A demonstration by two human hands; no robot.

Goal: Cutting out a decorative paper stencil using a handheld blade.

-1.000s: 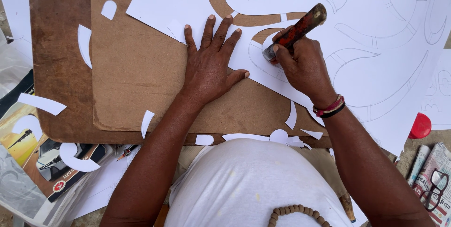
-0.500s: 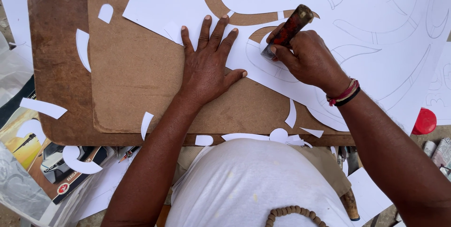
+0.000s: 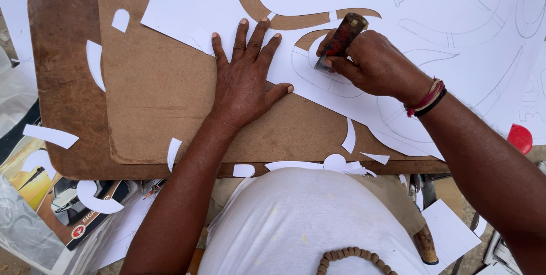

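Observation:
A large white paper sheet point(image 3: 432, 7) with pencilled curved shapes and cut-out openings lies on a brown hardboard panel point(image 3: 153, 93). My left hand point(image 3: 245, 76) presses flat on the sheet's near edge, fingers spread. My right hand point(image 3: 372, 64) grips a cutting knife point(image 3: 341, 39) with a dark, worn handle; its blade end touches the paper inside a drawn oval just right of my left fingers. Red and black bands circle my right wrist.
White paper offcuts point(image 3: 94, 61) lie scattered on the board and along its near edge point(image 3: 335, 164). A printed magazine point(image 3: 62, 201) and more scraps lie lower left. A red round object point(image 3: 519, 137) sits at the right edge. My white shirt and bead string fill the bottom.
My right hand and the knife have shifted left, closer to my left hand. The view has drifted slightly. My left hand stays flat on the sheet.

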